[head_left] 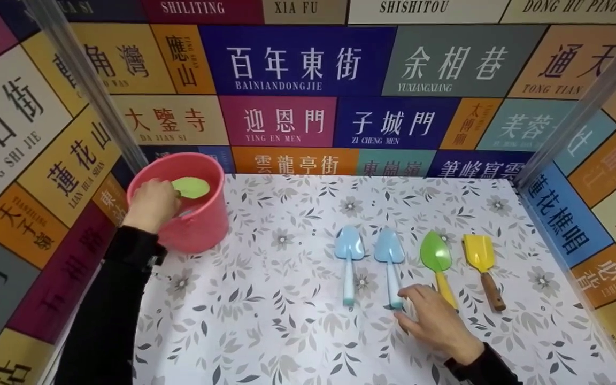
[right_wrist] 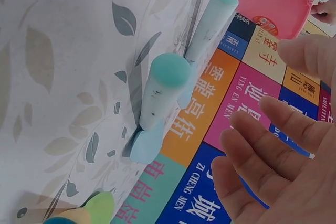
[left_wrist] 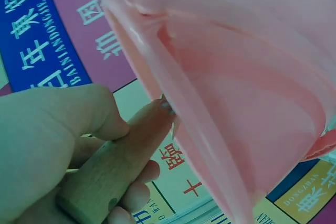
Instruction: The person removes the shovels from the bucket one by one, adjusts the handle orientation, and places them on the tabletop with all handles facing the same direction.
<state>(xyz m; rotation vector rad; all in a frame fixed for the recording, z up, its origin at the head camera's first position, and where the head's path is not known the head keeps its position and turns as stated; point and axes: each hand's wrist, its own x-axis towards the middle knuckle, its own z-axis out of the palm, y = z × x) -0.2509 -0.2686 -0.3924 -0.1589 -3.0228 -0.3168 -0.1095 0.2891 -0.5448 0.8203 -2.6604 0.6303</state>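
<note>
My left hand [head_left: 154, 202] grips the wooden handle [left_wrist: 118, 163] of a small garden trowel, its light green blade [head_left: 192, 187] over the mouth of a pink bucket [head_left: 201, 230]. In the left wrist view the bucket's rim hides the blade. My right hand [head_left: 435, 322] hovers with loosely bent, spread fingers and nothing in them. Nearest to it are a light blue trowel [head_left: 390, 248] and a green trowel [head_left: 436, 251] with a yellow handle. Another light blue trowel [head_left: 349, 246] lies to the left, and a yellow square-bladed shovel [head_left: 479, 251] with a brown handle to the right.
The trowels lie in a row on a white tabletop [head_left: 281, 299] with a grey leaf pattern. Panels [head_left: 297, 59] of coloured street-name signs stand behind and at both sides. Clear corner posts [head_left: 89, 80] rise at the back left and back right [head_left: 580, 117].
</note>
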